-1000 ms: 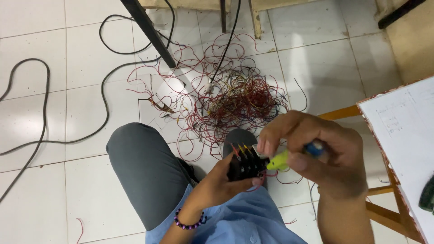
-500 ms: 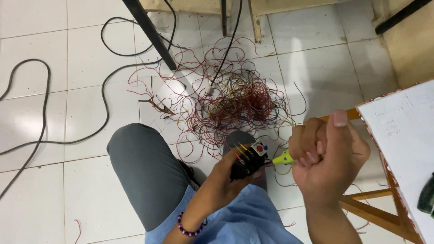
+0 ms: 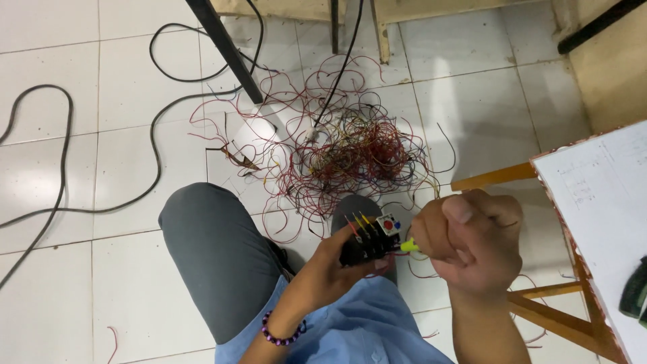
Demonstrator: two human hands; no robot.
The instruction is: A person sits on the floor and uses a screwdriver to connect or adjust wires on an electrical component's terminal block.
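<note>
Person seated, seen from above, knees over white tile floor. Left hand wraps round a small black relay block from below, fingers grasping its near side; block sits mid-frame, just above the lap, w/ short red & yellow wires sticking up from its top and a red & a blue button on its right face. Beaded purple bracelet on that wrist. Right hand clenched round a screwdriver w/ yellow-green handle; only a short bit of handle shows between fist & block, tip end touching the block's right side. Thumb up on top of the fist.

Far of the hands, big tangle of red wire on the floor, some yellow & dark strands mixed in. Black cables loop across tiles at left. Dark slanted leg stands far-left of the tangle. At right, wooden frame carrying a white sheet w/ faint pencil marks; dark object at the right edge, can't tell what. Grey trouser leg & blue shirt near bottom.
</note>
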